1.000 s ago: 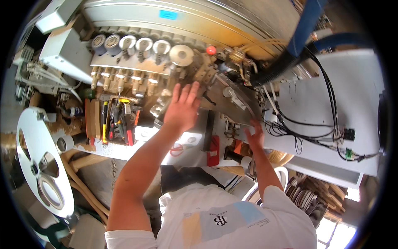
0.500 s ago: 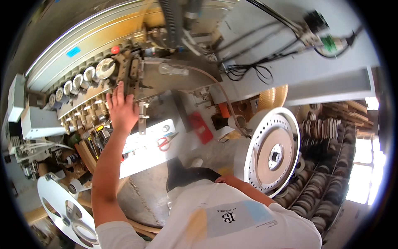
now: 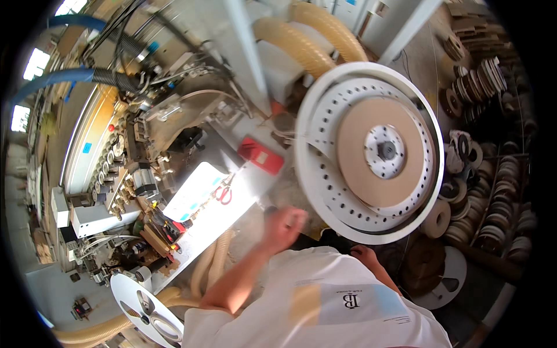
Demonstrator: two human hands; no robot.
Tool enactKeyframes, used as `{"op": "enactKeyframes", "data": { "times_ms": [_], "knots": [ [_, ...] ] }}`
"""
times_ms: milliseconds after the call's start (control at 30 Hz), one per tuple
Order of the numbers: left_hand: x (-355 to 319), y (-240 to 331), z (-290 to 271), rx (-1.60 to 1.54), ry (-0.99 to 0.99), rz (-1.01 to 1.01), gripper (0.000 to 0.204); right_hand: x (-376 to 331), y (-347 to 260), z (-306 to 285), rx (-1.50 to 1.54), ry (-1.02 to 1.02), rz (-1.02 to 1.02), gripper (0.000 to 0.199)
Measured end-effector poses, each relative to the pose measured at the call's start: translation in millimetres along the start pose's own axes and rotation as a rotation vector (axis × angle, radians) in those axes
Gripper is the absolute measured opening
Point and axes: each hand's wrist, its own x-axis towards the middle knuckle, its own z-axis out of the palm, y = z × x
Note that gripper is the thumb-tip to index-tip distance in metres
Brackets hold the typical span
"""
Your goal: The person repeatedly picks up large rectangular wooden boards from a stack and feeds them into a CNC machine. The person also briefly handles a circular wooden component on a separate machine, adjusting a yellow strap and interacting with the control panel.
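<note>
My left hand (image 3: 284,227) is in the air in front of my shirt, between the white worktable (image 3: 191,255) and the large white reel (image 3: 309,174). It is slightly blurred, with the fingers curled in. What they hold, if anything, is hidden. A broad ring of beige edging tape (image 3: 355,156) lies wound on the perforated disc of the reel, around a dark centre knob (image 3: 387,151). Low at my right side, my right hand (image 3: 363,253) hangs below the reel rim. Its fingers are in shadow and partly hidden.
Red-handled scissors (image 3: 223,195) and a red case (image 3: 261,155) lie on the worktable. A machine with a row of rollers (image 3: 104,165) stands at the left. Another white reel (image 3: 125,290) is at lower left. Several tape rolls (image 3: 493,226) fill racks at the right.
The view has swung right, toward the large reel. My left hand has left the machine's rollers, come back toward my body and curled its fingers. My right hand stays low at my side.
</note>
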Motion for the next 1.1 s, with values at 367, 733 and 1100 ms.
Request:
{"op": "enactKeyframes", "data": {
  "times_ms": [367, 733, 1100],
  "knots": [
    [28.0, 144.1, 363.2, 0.017, -0.728, -0.001, 0.019, -61.0, 283.2, -124.2, 0.268, 0.563, 0.239, 0.017],
    [123.7, 175.0, 579.0, -0.011, -0.953, 0.276, 0.024, -27.8, 344.4, -246.3, 0.47, 0.488, 0.038, 0.019],
    [353.8, 237.0, 771.9, 0.099, -1.105, 0.261, 0.02, -76.2, 516.4, -429.4, 0.877, 0.486, 0.715, 0.019]
  ]
}}
